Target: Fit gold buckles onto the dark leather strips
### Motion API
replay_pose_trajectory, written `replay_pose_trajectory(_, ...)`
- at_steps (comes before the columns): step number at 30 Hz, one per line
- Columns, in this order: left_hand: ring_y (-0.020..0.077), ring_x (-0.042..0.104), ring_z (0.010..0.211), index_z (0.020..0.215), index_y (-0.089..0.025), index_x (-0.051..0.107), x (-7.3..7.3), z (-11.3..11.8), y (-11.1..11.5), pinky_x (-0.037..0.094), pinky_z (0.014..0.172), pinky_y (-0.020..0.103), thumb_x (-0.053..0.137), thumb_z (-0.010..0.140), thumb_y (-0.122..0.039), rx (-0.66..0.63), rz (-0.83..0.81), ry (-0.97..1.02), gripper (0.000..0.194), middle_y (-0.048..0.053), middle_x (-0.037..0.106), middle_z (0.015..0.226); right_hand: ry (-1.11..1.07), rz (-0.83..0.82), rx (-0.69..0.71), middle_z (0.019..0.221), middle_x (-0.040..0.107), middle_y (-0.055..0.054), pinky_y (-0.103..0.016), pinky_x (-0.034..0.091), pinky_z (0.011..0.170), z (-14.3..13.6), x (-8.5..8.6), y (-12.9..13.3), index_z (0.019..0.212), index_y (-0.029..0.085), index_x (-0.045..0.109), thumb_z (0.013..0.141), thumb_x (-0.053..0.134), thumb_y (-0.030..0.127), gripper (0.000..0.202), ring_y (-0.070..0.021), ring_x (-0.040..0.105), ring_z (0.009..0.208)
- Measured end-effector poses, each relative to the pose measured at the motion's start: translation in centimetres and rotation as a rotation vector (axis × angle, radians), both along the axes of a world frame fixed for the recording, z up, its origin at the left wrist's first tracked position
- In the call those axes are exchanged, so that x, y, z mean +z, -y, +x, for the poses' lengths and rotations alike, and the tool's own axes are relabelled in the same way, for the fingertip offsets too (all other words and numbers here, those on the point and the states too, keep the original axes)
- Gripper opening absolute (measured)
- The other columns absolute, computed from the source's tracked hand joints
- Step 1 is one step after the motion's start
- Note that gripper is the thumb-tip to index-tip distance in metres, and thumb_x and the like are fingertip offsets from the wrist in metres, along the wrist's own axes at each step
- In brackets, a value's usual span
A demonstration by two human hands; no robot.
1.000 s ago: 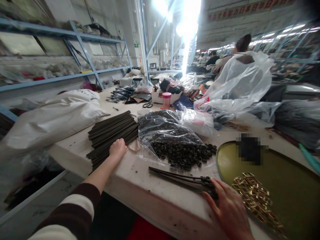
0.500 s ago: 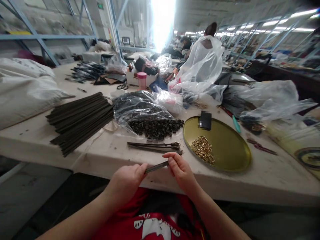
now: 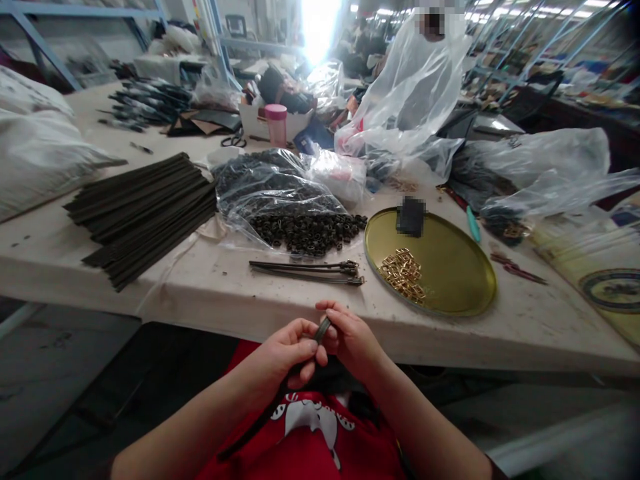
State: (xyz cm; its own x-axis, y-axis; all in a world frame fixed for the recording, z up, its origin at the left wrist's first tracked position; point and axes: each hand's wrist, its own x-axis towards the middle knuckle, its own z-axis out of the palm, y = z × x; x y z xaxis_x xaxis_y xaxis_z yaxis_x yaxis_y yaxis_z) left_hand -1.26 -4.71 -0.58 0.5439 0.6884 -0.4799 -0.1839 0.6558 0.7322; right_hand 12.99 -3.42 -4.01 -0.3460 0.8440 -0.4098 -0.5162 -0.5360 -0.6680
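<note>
My left hand (image 3: pixel 287 353) and my right hand (image 3: pixel 355 340) are close together in front of the table edge, both pinching a narrow dark strap (image 3: pixel 323 329). Only a short piece of it shows between the fingers; a dark tail hangs below the left hand over the red shirt. Just beyond the hands, several thin straps with buckles at their right ends (image 3: pixel 305 271) lie on the table. Behind those is a heap of small dark loops (image 3: pixel 310 233), spilling from a clear plastic bag (image 3: pixel 280 187). Gold-coloured buckles (image 3: pixel 403 275) are piled on a round yellow-green tray (image 3: pixel 463 280).
Long dark strips (image 3: pixel 145 217) are stacked at the left beside a white sack (image 3: pixel 45 147). A pink-lidded jar (image 3: pixel 276 127) and black scissors (image 3: pixel 233 139) stand farther back. Red-handled scissors (image 3: pixel 517 267) lie right of the tray. A black item, partly blurred, rests on its far rim.
My hands have come together, so less of the strap shows between them. The left hand has turned and its fingers now curl upward. The view has tilted down slightly.
</note>
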Motion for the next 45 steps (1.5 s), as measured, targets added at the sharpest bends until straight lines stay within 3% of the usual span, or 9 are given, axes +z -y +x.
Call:
replay_pose_trajectory(9, 0.0006, 0.025, 0.032, 0.088, -0.019, 0.042, -1.0, 0.2, -0.4, 0.012, 0.031, 0.014, 0.062, 0.071, -0.030, 0.007, -0.078, 0.074, 0.028, -0.005, 0.055, 0.063, 0.224, 0.001, -0.018, 0.055, 0.041, 0.008, -0.018, 0.027, 0.042, -0.5, -0.8, -0.5, 0.090, 0.020, 0.045, 0.072, 0.055, 0.037, 0.026, -0.0058, 0.034, 0.042)
replay_pose_trajectory(11, 0.0006, 0.025, 0.031, 0.088, -0.019, 0.041, -1.1, 0.3, -0.5, 0.012, 0.030, 0.014, 0.061, 0.070, -0.029, 0.019, -0.090, 0.048, 0.029, -0.005, 0.056, 0.062, 0.432, 0.151, -0.067, 0.061, 0.043, 0.006, -0.020, 0.031, 0.045, -0.4, -1.1, -0.5, 0.083, 0.020, 0.045, 0.076, 0.053, 0.038, 0.021, -0.0070, 0.037, 0.046)
replay_pose_trajectory(14, 0.0008, 0.025, 0.029, 0.089, -0.020, 0.040, -1.1, 0.2, -0.5, 0.012, 0.030, 0.014, 0.060, 0.069, -0.028, 0.040, -0.092, -0.012, 0.029, -0.005, 0.056, 0.061, 0.848, 0.525, -0.136, 0.065, 0.045, 0.003, -0.024, 0.036, 0.054, 0.2, -1.0, -0.4, 0.070, 0.019, 0.047, 0.079, 0.052, 0.033, 0.018, -0.0106, 0.043, 0.058)
replay_pose_trajectory(18, 0.0008, 0.026, 0.031, 0.090, -0.019, 0.041, -0.9, 0.0, -0.7, 0.012, 0.032, 0.014, 0.058, 0.071, -0.029, 0.086, -0.049, -0.076, 0.028, -0.005, 0.055, 0.061, 1.068, 0.900, 0.014, 0.077, 0.059, -0.003, -0.029, 0.041, 0.069, 1.1, 0.2, 0.0, 0.075, 0.019, 0.055, 0.083, 0.048, 0.024, 0.011, -0.0159, 0.053, 0.075)
replay_pose_trajectory(25, 0.0014, 0.028, 0.032, 0.090, -0.017, 0.043, -0.8, 0.0, 0.0, 0.014, 0.033, 0.015, 0.053, 0.073, -0.032, 0.075, 0.069, -0.218, 0.025, -0.005, 0.056, 0.061, 1.146, 0.963, 0.244, 0.076, 0.063, -0.003, -0.027, 0.044, 0.065, 1.8, 1.6, -0.1, 0.078, 0.018, 0.060, 0.082, 0.051, 0.022, 0.010, -0.0149, 0.057, 0.072)
replay_pose_trajectory(30, 0.0025, 0.027, 0.035, 0.090, -0.016, 0.042, -0.8, 0.2, 0.7, 0.015, 0.034, 0.016, 0.050, 0.074, -0.028, 0.072, 0.103, -0.288, 0.021, -0.004, 0.055, 0.062, 1.366, 1.215, 0.317, 0.074, 0.063, -0.005, -0.029, 0.043, 0.065, 1.4, 1.6, 0.4, 0.074, 0.017, 0.059, 0.083, 0.048, 0.017, 0.014, -0.0167, 0.056, 0.070)
replay_pose_trajectory(34, 0.0029, 0.026, 0.035, 0.091, -0.015, 0.043, -0.4, 0.2, 1.2, 0.014, 0.034, 0.016, 0.048, 0.073, -0.025, 0.106, 0.088, -0.271, 0.021, -0.005, 0.052, 0.060, 1.506, 1.408, 0.216, 0.074, 0.062, -0.007, -0.032, 0.043, 0.065, 1.2, 1.6, 1.7, 0.073, 0.016, 0.058, 0.084, 0.045, 0.015, 0.017, -0.0188, 0.054, 0.071)
replay_pose_trajectory(41, 0.0029, 0.025, 0.035, 0.090, -0.016, 0.045, 0.3, 0.3, 1.8, 0.012, 0.035, 0.017, 0.054, 0.067, -0.022, 0.122, -0.002, -0.209, 0.026, -0.005, 0.053, 0.058, 1.421, 1.515, 0.069, 0.085, 0.063, -0.006, -0.030, 0.045, 0.073, 2.0, 0.9, 3.2, 0.088, 0.017, 0.056, 0.085, 0.043, 0.014, 0.014, -0.0174, 0.055, 0.078)
replay_pose_trajectory(45, 0.0035, 0.026, 0.036, 0.096, -0.016, 0.050, -0.7, -0.1, 1.9, 0.015, 0.037, 0.017, 0.052, 0.071, -0.029, 0.151, 0.060, -0.279, 0.027, -0.005, 0.052, 0.058, 1.477, 1.389, -0.175, 0.083, 0.061, -0.007, -0.031, 0.044, 0.072, 3.0, 1.2, 2.0, 0.085, 0.018, 0.054, 0.085, 0.042, 0.013, 0.012, -0.0181, 0.054, 0.078)
